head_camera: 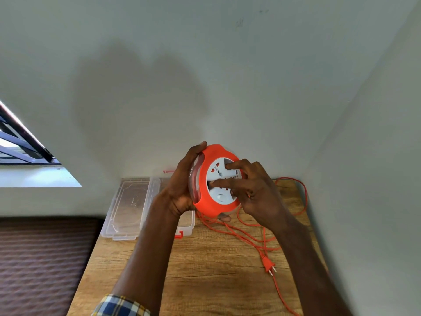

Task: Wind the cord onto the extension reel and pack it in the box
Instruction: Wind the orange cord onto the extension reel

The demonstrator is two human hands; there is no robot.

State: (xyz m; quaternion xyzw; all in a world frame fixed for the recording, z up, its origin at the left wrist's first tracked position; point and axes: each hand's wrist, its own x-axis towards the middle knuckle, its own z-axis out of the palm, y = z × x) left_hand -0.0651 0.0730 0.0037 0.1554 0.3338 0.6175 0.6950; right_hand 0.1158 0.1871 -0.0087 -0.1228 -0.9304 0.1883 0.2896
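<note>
Winding is the step in hand: the left hand [182, 185] clamps the rim of the orange reel [216, 181], held up above the desk [205, 270], while the right hand [257, 192] presses two fingers [232, 166] onto its white hub, seemingly to turn it. Most of the cord [257, 233] lies loose on the desk at right, its plug [268, 265] near the front, so little looks wound. Next, I judge, the hub must be turned steadily so the cord feeds in untangled, before the reel goes into the clear box [129, 206] lying open at left.
</note>
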